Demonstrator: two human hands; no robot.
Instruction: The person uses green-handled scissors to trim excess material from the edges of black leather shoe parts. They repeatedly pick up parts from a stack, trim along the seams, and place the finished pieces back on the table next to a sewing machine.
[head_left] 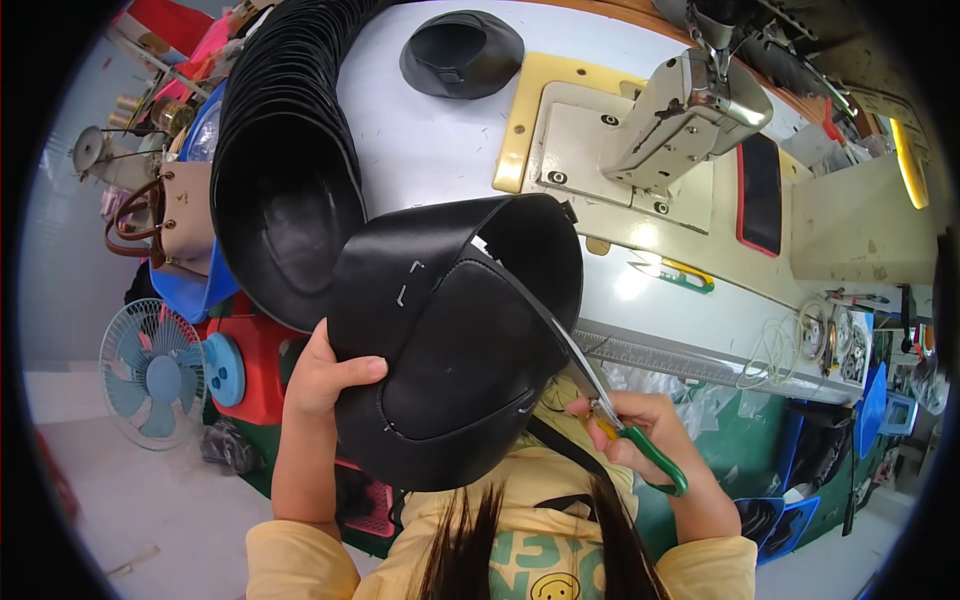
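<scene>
White worktop [440, 150] with sewing machine [690, 110] behind | left hand [325, 375] grip clasping black leather piece [450, 330] – held above lap | right hand [640, 430] grip clenched on green-handled scissors [610, 410] – blades at piece's edge

Centre of the frame blocked by a black leather piece [450, 340]. Upper left walled off by a long stack of black pieces [285, 130]. Upper right taken by the sewing machine [690, 110]. Open white tabletop [430, 140] between stack and machine, save one black piece [462, 53] at top.
</scene>
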